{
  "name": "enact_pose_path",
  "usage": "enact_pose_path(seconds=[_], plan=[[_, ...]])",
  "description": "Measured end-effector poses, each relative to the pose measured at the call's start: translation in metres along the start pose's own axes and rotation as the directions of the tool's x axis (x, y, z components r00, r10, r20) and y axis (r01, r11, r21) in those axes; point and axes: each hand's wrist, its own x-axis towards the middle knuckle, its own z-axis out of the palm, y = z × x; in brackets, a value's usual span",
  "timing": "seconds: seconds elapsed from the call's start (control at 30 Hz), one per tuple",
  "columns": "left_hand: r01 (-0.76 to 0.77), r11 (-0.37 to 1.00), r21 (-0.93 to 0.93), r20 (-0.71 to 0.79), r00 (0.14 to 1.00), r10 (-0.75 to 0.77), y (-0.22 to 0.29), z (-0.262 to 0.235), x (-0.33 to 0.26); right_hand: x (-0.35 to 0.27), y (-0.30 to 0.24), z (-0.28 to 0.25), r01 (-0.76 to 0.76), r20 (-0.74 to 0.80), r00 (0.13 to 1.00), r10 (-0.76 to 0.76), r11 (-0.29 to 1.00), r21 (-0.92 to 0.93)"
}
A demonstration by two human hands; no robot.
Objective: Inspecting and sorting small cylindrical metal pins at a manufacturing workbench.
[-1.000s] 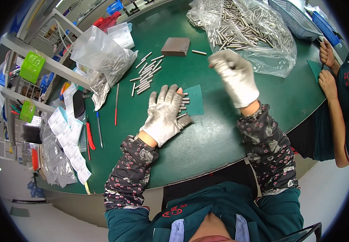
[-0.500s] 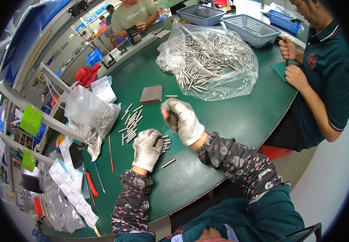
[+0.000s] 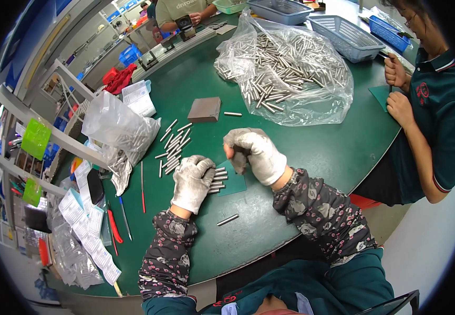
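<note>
Two clear plastic bags hold metal pins: a large bag point(image 3: 338, 100) spread open at the far side of the green table point(image 3: 311, 157) with too many to count, and a smaller bag point(image 3: 114, 118) at the left, its pins dimly seen through the film. Four baskets stand beyond: two grey-blue baskets point(image 3: 338, 48), one blue basket point(image 3: 388, 39) and one green basket point(image 3: 230, 9); their contents are hard to make out. A loose cluster of pins point(image 3: 175, 147), more than ten, lies beyond the gloved left hand point(image 3: 192, 181), whose bent fingers cover the ends of at least five pins point(image 3: 220, 177) on one green sheet point(image 3: 234, 184); whether they grip or only press, I cannot tell. The gloved right hand point(image 3: 256, 153) is beside these, fingers curled inward; whether anything is grasped, I cannot tell. Two single pins lie apart, one point(image 3: 227, 220) nearer the person, one point(image 3: 233, 114) beside a brown block point(image 3: 205, 110).
</note>
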Motion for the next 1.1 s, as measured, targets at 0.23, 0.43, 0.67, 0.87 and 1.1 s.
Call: enact_pose_path(seconds=[0.23,0.43,0.67,0.87,1.1], plan=[[0.008,1.0,-0.016,0.059,0.998,-0.007,0.017,-0.03,0.004,0.005,0.0,0.001,0.02,-0.01,1.0,-0.019,0.998,0.052],[-0.114,0.99,0.082,0.503,0.862,0.057,0.073,-0.061,-0.041,0.008,0.002,-0.003,0.047,0.026,0.999,-0.046,0.999,-0.025],[-0.103,0.957,0.273,0.28,0.96,0.024,0.065,-0.052,-0.047,0.001,0.003,-0.002,0.058,0.027,0.998,-0.056,0.997,-0.059],[-0.006,0.969,0.248,0.104,0.994,-0.02,0.039,-0.034,-0.041,0.004,0.003,-0.001,0.062,0.046,0.997,-0.058,0.995,-0.075],[0.001,0.987,0.159,-0.004,1.0,-0.001,0.033,-0.034,-0.033,0.005,0.001,0.0,0.072,0.022,0.997,-0.071,0.994,-0.08]])
